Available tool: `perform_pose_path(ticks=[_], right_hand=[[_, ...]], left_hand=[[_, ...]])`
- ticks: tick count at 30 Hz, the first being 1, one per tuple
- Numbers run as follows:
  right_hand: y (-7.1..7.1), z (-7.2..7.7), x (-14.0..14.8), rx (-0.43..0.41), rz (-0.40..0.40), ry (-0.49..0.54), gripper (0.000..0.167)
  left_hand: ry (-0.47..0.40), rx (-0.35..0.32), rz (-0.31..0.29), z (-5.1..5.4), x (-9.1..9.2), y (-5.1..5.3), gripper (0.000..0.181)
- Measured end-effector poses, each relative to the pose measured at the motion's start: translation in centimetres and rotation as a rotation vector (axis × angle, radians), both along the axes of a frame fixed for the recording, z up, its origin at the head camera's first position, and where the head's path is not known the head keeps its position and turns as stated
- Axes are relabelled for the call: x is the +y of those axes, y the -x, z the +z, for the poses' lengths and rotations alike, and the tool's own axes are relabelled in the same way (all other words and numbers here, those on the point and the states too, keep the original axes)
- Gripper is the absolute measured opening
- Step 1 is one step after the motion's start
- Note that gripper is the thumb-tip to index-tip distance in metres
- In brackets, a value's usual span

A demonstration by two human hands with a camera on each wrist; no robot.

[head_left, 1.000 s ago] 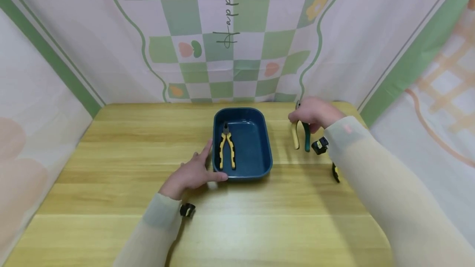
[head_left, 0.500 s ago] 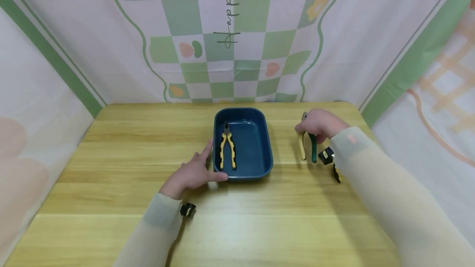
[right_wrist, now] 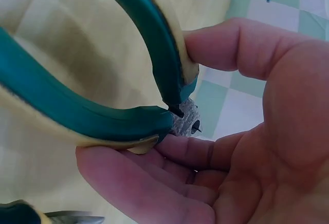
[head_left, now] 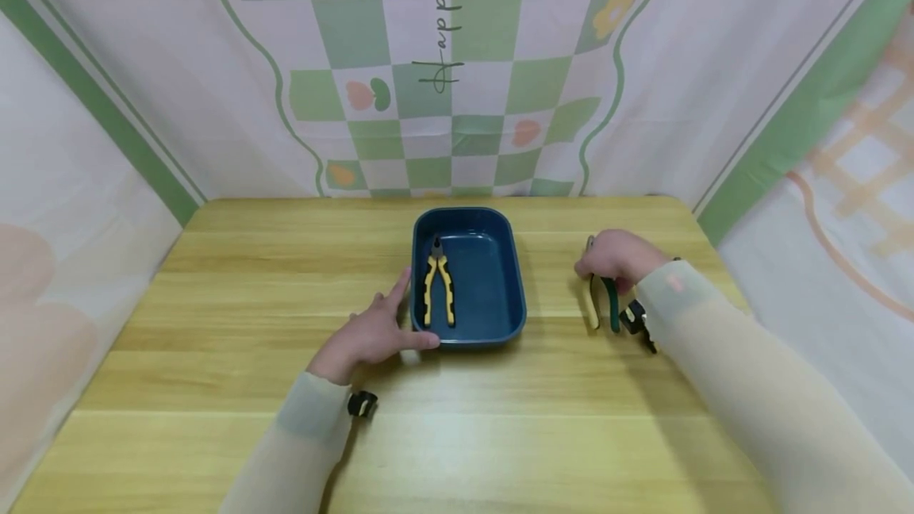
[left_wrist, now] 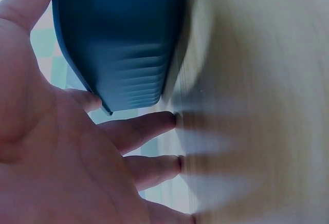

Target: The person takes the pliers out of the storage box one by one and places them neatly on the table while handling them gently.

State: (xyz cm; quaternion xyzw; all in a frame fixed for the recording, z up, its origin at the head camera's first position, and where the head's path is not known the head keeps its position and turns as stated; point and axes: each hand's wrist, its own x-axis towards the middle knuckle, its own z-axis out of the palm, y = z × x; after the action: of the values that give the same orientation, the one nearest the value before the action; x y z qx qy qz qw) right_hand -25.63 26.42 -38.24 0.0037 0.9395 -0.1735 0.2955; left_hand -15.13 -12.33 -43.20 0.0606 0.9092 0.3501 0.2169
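Observation:
My right hand pinches a pair of pliers with green and cream handles, on the table's right side. In the right wrist view, thumb and fingers press the pliers near the pivot, and the handles spread apart. The metal head is mostly hidden by the hand. My left hand lies against a dark blue tray, thumb on its near rim and an outstretched finger along its left side. Inside the tray, on the left, lies another pair of pliers with yellow and black handles.
Another tool with a metal tip lies at the lower left of the right wrist view, mostly cut off. A dark handle end shows beside the right sleeve. A patterned curtain hangs behind the wooden table.
My right hand has moved nearer and slightly to the right, bringing the green-handled pliers down with it. The left hand, the tray and the pliers inside it stay put.

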Motion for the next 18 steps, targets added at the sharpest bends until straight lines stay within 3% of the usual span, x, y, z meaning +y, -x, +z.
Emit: perform_pose_path(ticks=[9, 18], right_hand=[[-0.8, -1.4, 0.9, -0.023, 0.007, -0.028, 0.031], [-1.1, -1.5, 1.2, -0.012, 0.039, -0.036, 0.026]], left_hand=[[-0.007, -0.003, 0.004, -0.4, 0.0, 0.0, 0.119], [-0.004, 0.003, 0.004, -0.5, -0.2, 0.1, 0.120]])
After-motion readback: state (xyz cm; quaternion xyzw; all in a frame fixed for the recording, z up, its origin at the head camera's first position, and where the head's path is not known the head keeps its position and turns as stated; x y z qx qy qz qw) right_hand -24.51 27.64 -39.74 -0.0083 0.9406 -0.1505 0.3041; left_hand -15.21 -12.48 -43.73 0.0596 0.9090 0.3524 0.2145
